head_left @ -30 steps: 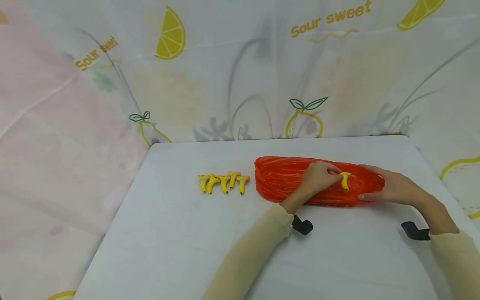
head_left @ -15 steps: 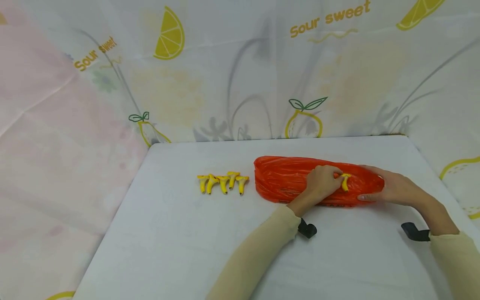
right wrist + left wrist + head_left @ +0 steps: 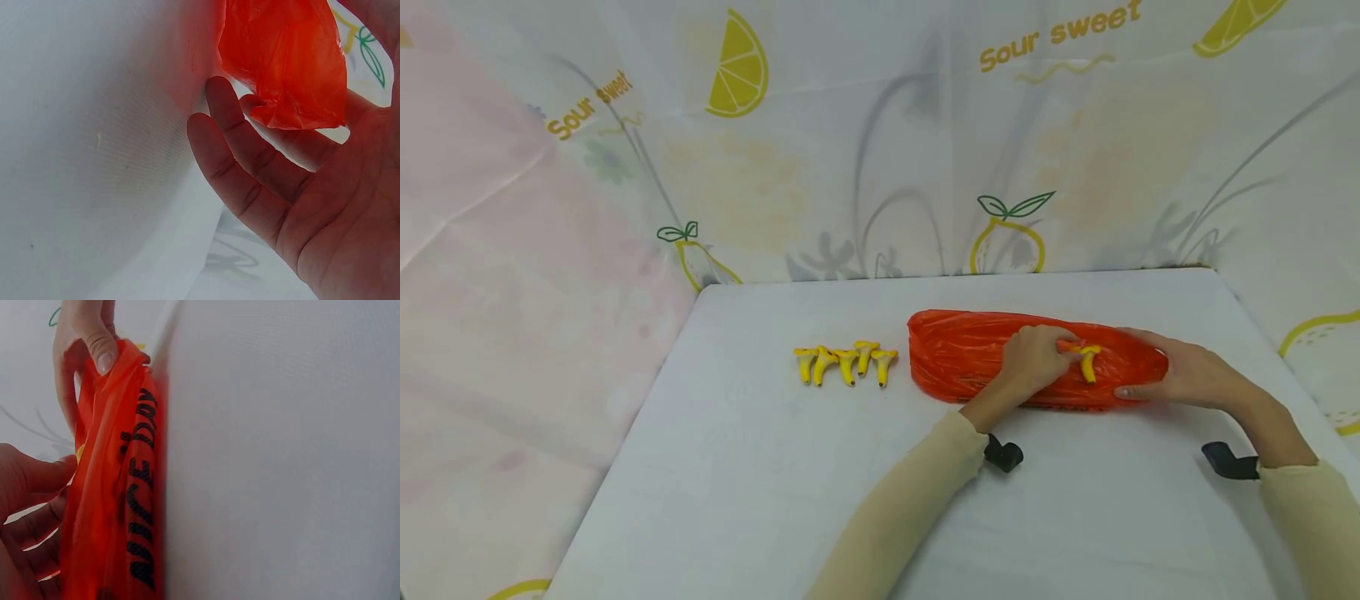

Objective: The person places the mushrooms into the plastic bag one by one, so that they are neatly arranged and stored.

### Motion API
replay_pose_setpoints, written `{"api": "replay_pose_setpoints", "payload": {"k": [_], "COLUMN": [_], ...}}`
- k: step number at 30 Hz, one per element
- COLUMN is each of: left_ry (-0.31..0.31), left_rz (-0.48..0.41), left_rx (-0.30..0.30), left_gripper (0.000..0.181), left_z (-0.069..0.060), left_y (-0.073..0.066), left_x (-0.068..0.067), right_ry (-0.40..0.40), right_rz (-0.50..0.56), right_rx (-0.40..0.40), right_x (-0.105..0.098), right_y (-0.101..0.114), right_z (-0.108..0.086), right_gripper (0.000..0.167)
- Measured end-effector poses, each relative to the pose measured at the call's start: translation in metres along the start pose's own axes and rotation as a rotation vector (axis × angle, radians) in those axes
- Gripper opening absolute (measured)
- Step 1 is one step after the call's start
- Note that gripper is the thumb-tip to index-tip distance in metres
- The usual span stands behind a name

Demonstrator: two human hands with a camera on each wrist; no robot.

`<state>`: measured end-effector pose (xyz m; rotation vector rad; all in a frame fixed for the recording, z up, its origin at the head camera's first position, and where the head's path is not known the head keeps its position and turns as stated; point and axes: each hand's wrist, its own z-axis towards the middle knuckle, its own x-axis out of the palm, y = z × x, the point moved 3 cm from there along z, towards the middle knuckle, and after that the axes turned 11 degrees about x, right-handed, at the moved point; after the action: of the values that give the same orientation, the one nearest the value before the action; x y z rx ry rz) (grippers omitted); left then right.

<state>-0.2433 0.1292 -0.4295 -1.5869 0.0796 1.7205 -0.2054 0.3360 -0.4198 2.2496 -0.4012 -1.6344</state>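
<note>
A red plastic bag (image 3: 970, 354), long and crinkled, lies on the white table. Its end is gripped by my right hand (image 3: 1197, 375), thumb in front and fingers behind; the right wrist view shows the bag end (image 3: 284, 69) inside the curve of that hand. My left hand (image 3: 1036, 357) pinches a bit of red film on top of the bag. Just right of its fingertips lies a small yellow mushroom (image 3: 1088, 365) with a flared cap, against the bag. In the left wrist view the left thumb presses near the black "NICE DAY" print (image 3: 140, 500).
Several similar yellow mushrooms (image 3: 846, 365) lie in a row left of the bag. Behind the table (image 3: 737, 483) hangs a lemon-printed cloth (image 3: 880, 142). Black wrist mounts (image 3: 1003, 454) stick out beside both sleeves.
My left hand moved right to the yellow mushroom, then drew back left, and red film now shows at its fingertips. The right hand, bag and mushroom stayed about where they were.
</note>
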Motion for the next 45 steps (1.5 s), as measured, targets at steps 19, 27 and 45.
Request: {"api": "replay_pose_setpoints", "payload": {"k": [19,27,45], "left_ry": [-0.059,-0.072,-0.065], "left_rz": [-0.515,-0.559,-0.627], "left_rx": [0.059,0.060,-0.082], "left_gripper": [0.037,0.038,0.041], "left_z": [-0.033,-0.050,-0.091], "left_y": [0.037,0.065,0.127], "left_x": [-0.049,-0.067,-0.118], "right_ry": [0.019,0.023,0.035], "right_rz": [-0.005,-0.005,0.002], "right_rx": [0.017,0.011,0.013], "right_x": [0.000,0.001,0.000], "right_y": [0.000,0.000,0.001], "right_z": [0.000,0.001,0.001], "right_gripper": [0.099,0.099,0.099]}}
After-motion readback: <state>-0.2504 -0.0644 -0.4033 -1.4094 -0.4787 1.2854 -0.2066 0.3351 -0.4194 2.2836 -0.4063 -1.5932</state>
